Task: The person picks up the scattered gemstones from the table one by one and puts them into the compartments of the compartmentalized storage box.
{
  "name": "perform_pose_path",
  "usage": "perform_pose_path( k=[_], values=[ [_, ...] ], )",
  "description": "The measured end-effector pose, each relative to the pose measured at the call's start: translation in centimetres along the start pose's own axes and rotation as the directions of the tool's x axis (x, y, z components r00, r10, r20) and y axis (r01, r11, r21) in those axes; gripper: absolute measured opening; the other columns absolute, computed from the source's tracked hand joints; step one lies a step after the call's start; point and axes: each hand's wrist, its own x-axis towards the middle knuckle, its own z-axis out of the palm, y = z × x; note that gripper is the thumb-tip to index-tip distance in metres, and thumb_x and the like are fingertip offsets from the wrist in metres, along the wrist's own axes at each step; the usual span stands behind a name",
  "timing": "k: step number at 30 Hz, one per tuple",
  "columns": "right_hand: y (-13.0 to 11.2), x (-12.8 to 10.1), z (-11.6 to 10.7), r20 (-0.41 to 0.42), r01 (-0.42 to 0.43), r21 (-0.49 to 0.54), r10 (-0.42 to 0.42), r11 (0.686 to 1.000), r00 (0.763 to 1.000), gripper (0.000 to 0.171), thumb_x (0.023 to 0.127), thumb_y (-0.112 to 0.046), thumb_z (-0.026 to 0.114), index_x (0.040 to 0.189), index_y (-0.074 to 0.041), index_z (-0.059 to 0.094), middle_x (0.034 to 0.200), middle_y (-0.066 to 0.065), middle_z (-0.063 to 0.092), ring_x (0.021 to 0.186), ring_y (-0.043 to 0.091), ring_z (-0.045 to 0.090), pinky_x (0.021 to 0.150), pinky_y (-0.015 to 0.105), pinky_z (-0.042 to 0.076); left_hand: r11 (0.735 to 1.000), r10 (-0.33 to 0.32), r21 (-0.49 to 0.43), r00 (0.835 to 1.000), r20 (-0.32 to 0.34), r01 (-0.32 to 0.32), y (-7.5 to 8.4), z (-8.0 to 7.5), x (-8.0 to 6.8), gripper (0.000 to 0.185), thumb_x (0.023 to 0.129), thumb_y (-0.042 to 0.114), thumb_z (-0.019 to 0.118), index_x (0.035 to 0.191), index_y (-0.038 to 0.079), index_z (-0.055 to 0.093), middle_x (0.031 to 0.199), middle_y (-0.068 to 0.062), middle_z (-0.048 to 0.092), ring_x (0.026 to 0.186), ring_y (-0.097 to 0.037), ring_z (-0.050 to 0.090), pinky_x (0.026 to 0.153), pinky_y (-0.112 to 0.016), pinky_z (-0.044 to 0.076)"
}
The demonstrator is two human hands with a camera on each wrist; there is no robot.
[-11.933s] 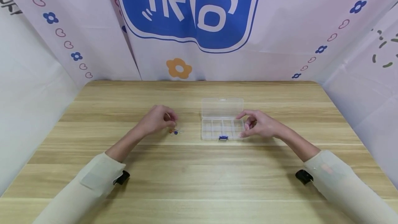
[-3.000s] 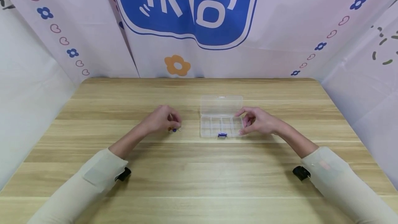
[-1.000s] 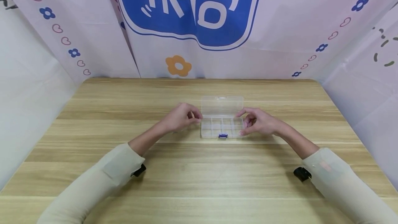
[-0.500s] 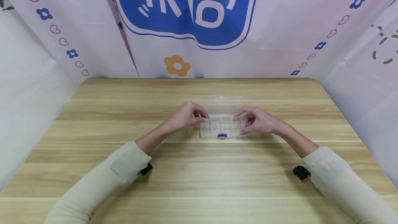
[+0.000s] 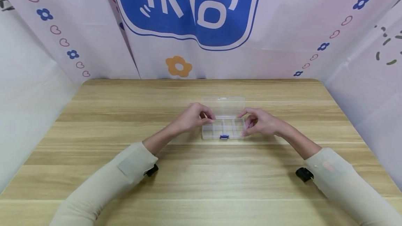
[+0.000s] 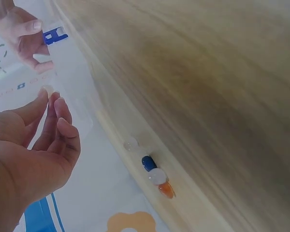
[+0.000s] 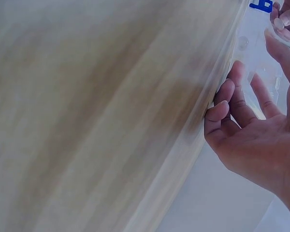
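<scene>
The clear plastic compartment box (image 5: 224, 128) lies on the table with its lid (image 5: 224, 106) raised at the back and a blue latch (image 5: 224, 136) in front. My left hand (image 5: 198, 117) pinches a small clear round bead-like piece (image 6: 48, 90) over the box's left compartments. At the box's right end, my right hand (image 5: 262, 122) holds the side between thumb and fingers. Through the box wall, the right wrist view shows a round clear piece (image 7: 243, 43). On the table lie an orange piece (image 6: 166, 189), a dark blue piece (image 6: 149, 163), a whitish piece (image 6: 157, 176) and a clear piece (image 6: 131, 143).
The wooden table (image 5: 201, 177) reaches back to a white printed cloth (image 5: 276, 55). In the head view, my left forearm and wrist cover the loose pieces. Each sleeve has a black wrist device (image 5: 304, 174) beneath it.
My left hand has moved right from the loose pieces to above the box's left compartments, carrying the clear piece. The right hand has stayed at the box's right end.
</scene>
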Motion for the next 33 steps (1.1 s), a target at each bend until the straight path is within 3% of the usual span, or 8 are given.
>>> perform_pose_path(
  k=[20,27,33],
  values=[
    [0.1,0.2,0.0,0.003,0.020,-0.001,-0.020,1.000,1.000,0.056,0.084,0.000,0.084,0.132,0.008,0.057,0.081,0.007,0.064,0.074,0.016,0.058,0.068,0.024,0.050,0.999,-0.011,-0.037,1.000,-0.021,0.010,0.6,1.1,1.4,0.005,0.094,0.000,0.074,0.096,-0.003,0.077,0.089,-0.010,0.075,0.071,-0.013,0.062,0.062,-0.020,0.048],
    [0.2,0.2,0.0,0.002,0.001,0.001,-0.001,1.000,1.000,0.057,0.084,0.000,0.084,0.133,0.007,0.056,0.081,0.006,0.065,0.074,0.015,0.059,0.069,0.025,0.050,0.999,-0.005,-0.042,1.000,0.003,0.005,0.9,1.8,1.9,0.004,0.094,-0.001,0.074,0.096,-0.003,0.077,0.089,-0.010,0.074,0.073,-0.013,0.062,0.066,-0.020,0.050],
    [0.4,0.2,0.0,-0.001,0.007,-0.002,-0.007,1.000,1.000,0.056,0.084,0.000,0.084,0.133,0.007,0.056,0.080,0.006,0.064,0.073,0.016,0.058,0.068,0.025,0.049,0.999,0.011,-0.043,1.000,-0.022,-0.012,1.1,1.9,2.1,0.005,0.093,-0.003,0.073,0.095,-0.004,0.077,0.089,-0.012,0.075,0.072,-0.015,0.062,0.067,-0.021,0.050]
  ],
)
